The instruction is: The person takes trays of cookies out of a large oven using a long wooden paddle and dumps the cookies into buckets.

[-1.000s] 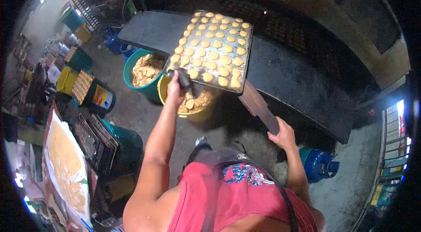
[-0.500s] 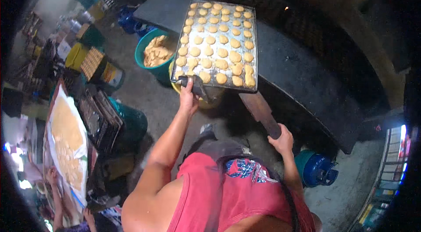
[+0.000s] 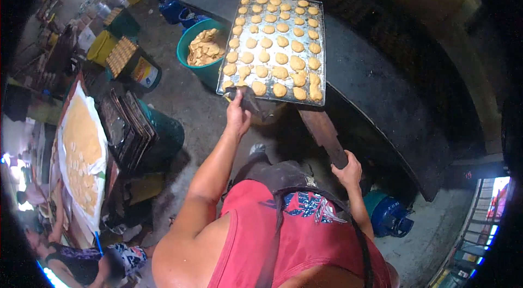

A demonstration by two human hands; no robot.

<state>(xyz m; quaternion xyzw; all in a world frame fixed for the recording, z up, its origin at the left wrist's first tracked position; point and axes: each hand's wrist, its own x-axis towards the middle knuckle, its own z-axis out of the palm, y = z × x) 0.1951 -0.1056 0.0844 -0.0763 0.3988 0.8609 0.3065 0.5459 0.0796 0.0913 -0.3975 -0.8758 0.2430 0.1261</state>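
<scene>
Left hand clenches one dark cloth at the seven-o'clock corner of one metal tray, held toward twelve o'clock with roughly forty-five biscuits. Right hand, at the tray's five o'clock, wraps one brown paddle. One teal bucket stands at nine.

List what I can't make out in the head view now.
All in the head view:
Paddle: far end hidden by the tray.
Left hand: fingertips beyond the thumb, hidden by the dark cloth.
Yellow bucket: mostly hidden by tray and cloth.
Co-worker: cut off by the lower edge.
</scene>
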